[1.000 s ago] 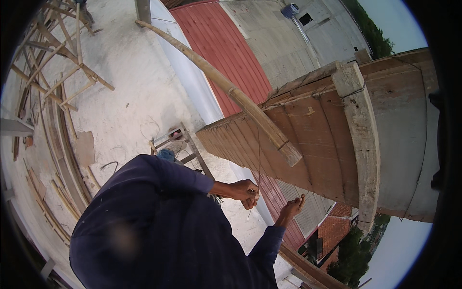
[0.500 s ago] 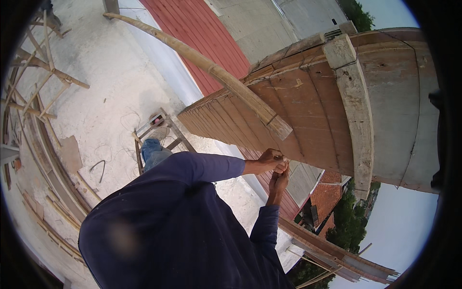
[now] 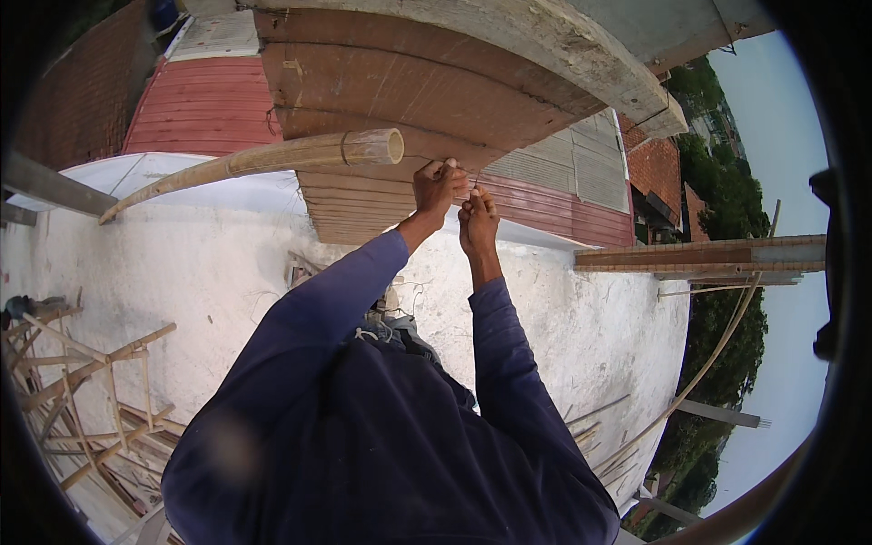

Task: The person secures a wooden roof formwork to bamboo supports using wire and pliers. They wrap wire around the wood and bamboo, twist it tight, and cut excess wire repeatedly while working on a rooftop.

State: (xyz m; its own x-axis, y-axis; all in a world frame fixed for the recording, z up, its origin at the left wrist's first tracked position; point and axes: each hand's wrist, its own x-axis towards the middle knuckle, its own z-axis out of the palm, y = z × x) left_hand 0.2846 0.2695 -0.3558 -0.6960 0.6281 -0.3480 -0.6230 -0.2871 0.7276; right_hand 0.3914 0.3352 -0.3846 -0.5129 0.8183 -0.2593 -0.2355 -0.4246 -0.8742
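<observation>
My left hand (image 3: pixel 440 189) is raised at the lower edge of a brown wooden panel (image 3: pixel 381 86), its fingers pinched together. Just right of it and slightly nearer, my right hand (image 3: pixel 479 222) is closed too, with fingertips pointing up. A thin dark wire (image 3: pixel 476 179) shows at the fingertips, and both hands seem to grip it; its ends are too fine to follow. More wires run across the panel's face. Left of my hands, a bamboo pole (image 3: pixel 272 159) ends with its open cut end close to my left hand.
A concrete-crusted beam (image 3: pixel 581 54) crosses above the panel. Pale floor (image 3: pixel 227 263) spreads below, with a heap of bamboo and timber (image 3: pixel 100 391) at the left. Red metal roofing (image 3: pixel 204 104) lies beyond. At the right, a long wooden form (image 3: pixel 699 256) and a thin bamboo pole (image 3: pixel 718 350) stick out.
My view has turned, so the panel and bamboo pole now lie more level and further left. Both hands stay close together at the panel's edge, now slightly apart, fingertips raised.
</observation>
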